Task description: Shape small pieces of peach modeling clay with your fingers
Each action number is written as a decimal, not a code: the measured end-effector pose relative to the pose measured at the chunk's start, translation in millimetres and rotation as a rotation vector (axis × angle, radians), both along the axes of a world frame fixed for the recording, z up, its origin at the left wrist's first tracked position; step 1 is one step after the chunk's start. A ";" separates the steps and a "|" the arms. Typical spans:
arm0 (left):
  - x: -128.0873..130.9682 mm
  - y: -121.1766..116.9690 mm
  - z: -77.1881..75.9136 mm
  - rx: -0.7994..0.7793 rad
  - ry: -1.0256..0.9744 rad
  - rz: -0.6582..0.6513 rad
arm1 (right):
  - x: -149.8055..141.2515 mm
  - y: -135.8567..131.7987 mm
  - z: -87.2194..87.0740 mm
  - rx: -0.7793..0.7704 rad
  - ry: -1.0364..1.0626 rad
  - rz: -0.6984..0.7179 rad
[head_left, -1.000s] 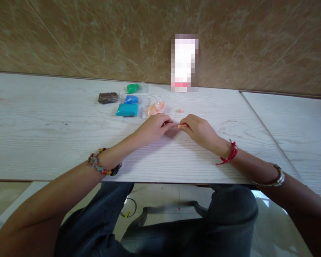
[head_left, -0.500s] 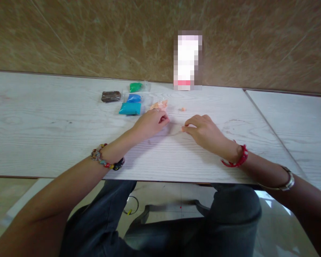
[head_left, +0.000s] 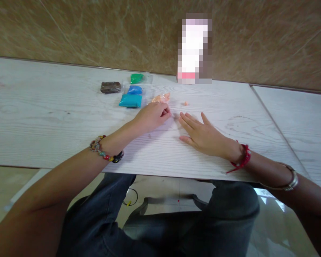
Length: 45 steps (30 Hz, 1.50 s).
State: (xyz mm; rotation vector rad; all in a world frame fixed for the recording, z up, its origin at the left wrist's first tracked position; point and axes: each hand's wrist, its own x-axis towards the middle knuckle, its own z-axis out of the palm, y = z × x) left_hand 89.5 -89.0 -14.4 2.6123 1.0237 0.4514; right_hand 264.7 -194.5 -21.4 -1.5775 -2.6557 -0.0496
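Note:
My left hand (head_left: 154, 117) rests on the table with its fingers curled closed; whatever they hold, if anything, is hidden. Just behind it lies a clear packet of peach modelling clay (head_left: 162, 97), partly covered by the hand. To its right my right hand (head_left: 200, 134) is laid flat and open, palm down, thumb and fingers apart. Nothing shows between those fingers, and what may be under the palm is hidden. A small lump of peach clay (head_left: 186, 103) sits on the table beyond the right fingertips.
Left of the peach packet lie a turquoise packet (head_left: 130, 101), a blue packet (head_left: 134, 90), a green packet (head_left: 136, 78) and a brown packet (head_left: 110, 87). A blurred-out upright object (head_left: 194, 50) stands at the wall. The white wood-grain table (head_left: 56, 132) ends before my knees.
My right hand has opened from a pinch on a bit of peach clay and flattened onto the table. My left hand stays closed in about the same place. The view has shifted slightly.

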 end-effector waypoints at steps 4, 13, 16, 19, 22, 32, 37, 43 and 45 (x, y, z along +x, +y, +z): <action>-1.0 2.3 -1.2 -0.015 -0.011 0.016 | -0.4 2.0 5.1 -0.028 0.007 -0.002; -1.7 1.9 -0.5 -0.036 -0.021 0.010 | 12.4 -12.2 8.8 -0.035 0.004 0.091; -1.1 1.8 -1.4 -0.029 -0.011 0.011 | 3.4 3.5 3.6 -0.008 0.004 0.056; -2.0 2.3 -2.1 -0.015 0.000 0.016 | -0.6 6.9 4.2 -0.010 -0.012 0.051; -3.2 2.5 -2.3 -0.005 0.018 0.018 | 4.6 -7.8 9.8 -0.023 -0.033 0.073; -1.7 0.5 -1.8 0.012 0.046 0.023 | -2.1 6.2 4.3 -0.038 0.002 0.066; -2.3 1.1 -1.9 0.013 0.056 0.012 | 8.0 -13.5 14.3 -0.107 -0.030 0.130; -1.5 0.2 -1.6 0.023 0.071 0.017 | 5.0 -7.8 11.8 -0.102 -0.017 0.106; -1.4 0.6 -1.6 0.018 0.074 0.028 | -1.5 3.7 7.9 -0.081 -0.008 0.081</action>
